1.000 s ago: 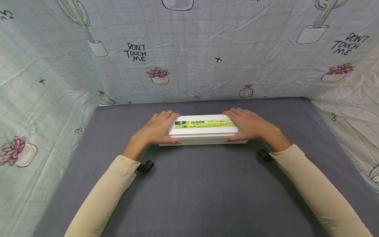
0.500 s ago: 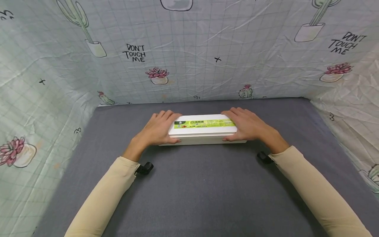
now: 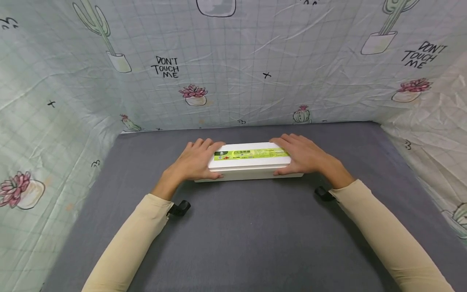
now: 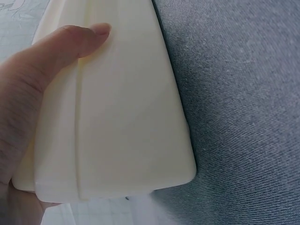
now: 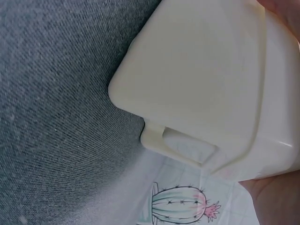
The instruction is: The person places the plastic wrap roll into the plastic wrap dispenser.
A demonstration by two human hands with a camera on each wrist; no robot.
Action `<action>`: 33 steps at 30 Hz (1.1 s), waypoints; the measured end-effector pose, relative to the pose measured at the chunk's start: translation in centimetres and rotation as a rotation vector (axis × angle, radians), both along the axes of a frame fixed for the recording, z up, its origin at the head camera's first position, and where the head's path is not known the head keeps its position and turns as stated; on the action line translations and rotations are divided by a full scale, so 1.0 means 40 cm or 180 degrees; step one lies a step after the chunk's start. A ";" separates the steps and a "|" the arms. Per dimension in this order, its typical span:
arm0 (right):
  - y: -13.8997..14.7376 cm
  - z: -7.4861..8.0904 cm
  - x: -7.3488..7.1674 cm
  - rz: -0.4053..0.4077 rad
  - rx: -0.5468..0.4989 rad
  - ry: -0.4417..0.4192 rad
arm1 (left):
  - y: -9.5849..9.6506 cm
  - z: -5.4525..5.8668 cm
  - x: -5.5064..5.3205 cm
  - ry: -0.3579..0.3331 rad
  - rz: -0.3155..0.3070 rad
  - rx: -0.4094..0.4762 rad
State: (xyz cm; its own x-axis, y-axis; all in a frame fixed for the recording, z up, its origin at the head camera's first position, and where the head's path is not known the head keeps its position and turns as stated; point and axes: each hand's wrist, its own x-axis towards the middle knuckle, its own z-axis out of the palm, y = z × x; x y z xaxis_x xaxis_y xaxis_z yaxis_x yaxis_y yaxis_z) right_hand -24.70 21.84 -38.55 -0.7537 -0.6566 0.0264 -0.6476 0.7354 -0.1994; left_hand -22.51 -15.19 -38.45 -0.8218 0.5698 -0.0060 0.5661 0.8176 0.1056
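A long white plastic cling film box [image 3: 248,174] lies on the grey cloth, with a yellow-green label [image 3: 251,154] along its lid. My left hand [image 3: 193,161] grips its left end, thumb on the front face and fingers over the lid towards the back. The right hand [image 3: 302,154] holds the opposite end the same way. In the left wrist view the thumb [image 4: 70,44] presses across the seam below the lid. An open loop [image 5: 180,145] sticks out from the box's end in the right wrist view. The far fingertips are partly hidden behind the box.
Grey cloth [image 3: 251,243] covers the flat surface in front of the box. A cactus-print curtain [image 3: 237,61] rises behind it and along both sides. Black wrist mounts [image 3: 179,208] stick out beneath the beige sleeves [image 3: 127,243].
Both index fingers have crept slightly inward over the lid, and the head view has shifted a little. The box stays in place, held at both ends.
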 end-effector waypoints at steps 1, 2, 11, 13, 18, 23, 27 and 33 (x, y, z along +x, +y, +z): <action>0.000 0.000 0.000 -0.0009 0.0005 0.0004 | 0.000 0.000 0.000 0.0012 -0.0011 0.0007; 0.001 0.000 0.001 -0.0016 0.0006 0.0006 | 0.000 0.000 -0.001 0.0025 -0.0022 0.0009; 0.001 0.000 0.005 -0.0045 0.0008 0.0032 | -0.003 0.000 -0.004 0.0054 -0.0087 0.0017; 0.000 0.001 0.006 -0.0059 0.0006 0.0034 | -0.003 0.002 -0.005 0.0055 -0.0097 0.0024; -0.003 0.007 0.008 -0.0069 0.0026 -0.0004 | -0.006 0.005 -0.004 0.0049 -0.0093 0.0015; 0.000 0.016 0.006 0.0003 0.0059 -0.0079 | -0.009 0.012 0.001 -0.0030 -0.0056 0.0035; 0.008 0.027 0.010 0.0067 -0.0006 -0.0225 | -0.013 0.023 0.007 -0.0235 -0.0023 0.0214; 0.026 0.049 0.028 0.0063 -0.0167 -0.0419 | -0.037 0.035 0.027 -0.0342 0.0062 0.0523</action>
